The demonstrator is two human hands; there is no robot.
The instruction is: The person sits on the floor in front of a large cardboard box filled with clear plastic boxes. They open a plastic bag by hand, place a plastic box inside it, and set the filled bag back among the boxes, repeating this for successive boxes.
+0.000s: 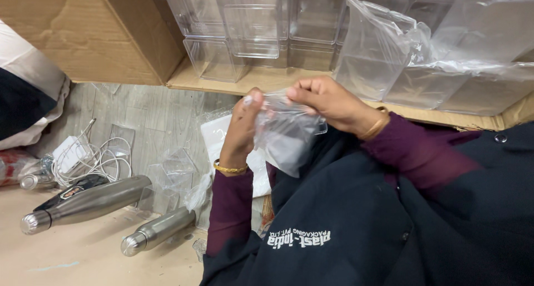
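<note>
Big cardboard box (94, 35) sits top left, on its side. Beside it, a cardboard tray (267, 80) carries stacked clear boxes (256, 24), with loose plastic film (473, 35) draped over the right ones. Two steel bottles (83, 202) lie on the floor at left, one nearer you (158, 230); a white cable (97, 161) is tangled just behind them. You hold a small clear bag (286, 136) between both hands, in front of your chest, just below the tray edge. Your left hand (242, 124) pinches the bag's left top edge, fingers closed on it. Your right hand (331, 102) grips the right top edge, fingers curled tight. Gold bangles on both wrists.
</note>
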